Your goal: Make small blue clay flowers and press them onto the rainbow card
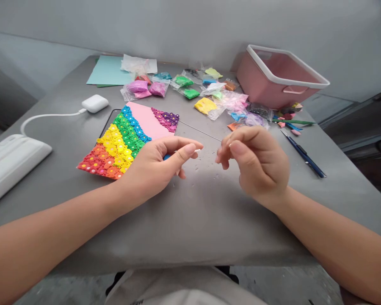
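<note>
While the left hand (152, 165) is raised above the table (209, 233), its thumb and forefinger pinch a small white bit (197, 151), the tip sticking out toward the right hand (260, 163). A blue piece (167, 157) shows behind the same thumb, mostly hidden. Right hand level with the left, a gap between them; thumb and forefinger pressed together on a pale speck (230, 145), probably the same white stuff, though too small to be sure.

Beside and partly behind the left hand: a panel (139, 111) with bands of little flowers in red, orange, yellow, green and blue, a bare pink stretch, then a purple corner. It lies over a dark-edged flat object (110, 120). A thin rod (199, 129) runs from near the purple corner toward the right fingers; whether they touch it, cannot tell.

Farther back, bagged coloured lumps (205, 105) in a loose heap; pale blue sheets (109, 70) at back left, pink bin (266, 84) at back right. Right side: slim dark-blue tool (307, 159), loose pink scraps (295, 132) near it. Left side: white case (95, 103), joined by a cable (51, 115) to a larger white block (15, 163).
</note>
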Demonstrator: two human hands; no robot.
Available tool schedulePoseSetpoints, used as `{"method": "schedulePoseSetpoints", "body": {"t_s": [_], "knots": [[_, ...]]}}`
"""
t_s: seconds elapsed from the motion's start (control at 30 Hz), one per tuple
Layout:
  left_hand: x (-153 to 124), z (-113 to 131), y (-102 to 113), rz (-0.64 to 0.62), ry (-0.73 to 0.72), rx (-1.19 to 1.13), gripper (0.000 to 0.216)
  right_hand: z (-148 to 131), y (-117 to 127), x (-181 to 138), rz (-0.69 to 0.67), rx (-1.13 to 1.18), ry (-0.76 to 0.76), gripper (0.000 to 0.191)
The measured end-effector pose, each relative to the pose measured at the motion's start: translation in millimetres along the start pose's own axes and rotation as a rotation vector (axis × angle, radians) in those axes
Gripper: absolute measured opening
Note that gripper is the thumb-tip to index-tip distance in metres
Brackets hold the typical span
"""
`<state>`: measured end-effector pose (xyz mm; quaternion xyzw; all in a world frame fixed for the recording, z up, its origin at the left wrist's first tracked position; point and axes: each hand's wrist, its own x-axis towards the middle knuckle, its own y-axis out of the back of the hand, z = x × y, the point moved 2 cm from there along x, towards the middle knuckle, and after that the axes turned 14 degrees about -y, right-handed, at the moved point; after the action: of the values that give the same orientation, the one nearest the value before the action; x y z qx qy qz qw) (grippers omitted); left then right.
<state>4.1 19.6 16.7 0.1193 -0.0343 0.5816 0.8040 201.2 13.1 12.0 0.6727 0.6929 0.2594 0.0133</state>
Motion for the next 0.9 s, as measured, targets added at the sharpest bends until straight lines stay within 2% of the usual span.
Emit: {"method": "schedulePoseSetpoints", "body": {"t_s": [0.13, 0.23, 0.4, 0.53, 0.6, 0.73, 0.8, 0.9], "knots": [[0, -2, 1, 0.011, -0.029, -0.039, 0.033, 2, 5, 8, -0.047, 0.024, -0.066, 0.037], [0, 0, 2, 0.027, -0.039, -0.036, 0.030, 3, 8, 16, -0.070, 0.062, -0.106, 0.032], [0, -1, 3, 0.039, -0.032, 0.039, 0.034, 14, 11, 27, -0.220, 0.215, -0.301, 0.033], [1, -4, 3, 0.041, -0.059, -0.023, 0.037, 19, 13, 30, -0.210, 0.085, -0.356, 0.038], [1, -3, 3, 0.042, -0.078, -0.049, 0.037, 19, 13, 30, -0.165, -0.067, -0.313, 0.031], [0, 1, 3, 0.032, -0.049, -0.009, 0.032, 18, 12, 31, -0.121, -0.319, -0.079, 0.020], [0, 3, 2, 0.025, -0.014, 0.022, 0.034, 20, 11, 31, -0.134, -0.375, 0.007, 0.018], [-1, 2, 2, 0.020, 0.005, 0.022, 0.036, 24, 11, 32, -0.141, -0.416, 0.053, 0.009]]}}
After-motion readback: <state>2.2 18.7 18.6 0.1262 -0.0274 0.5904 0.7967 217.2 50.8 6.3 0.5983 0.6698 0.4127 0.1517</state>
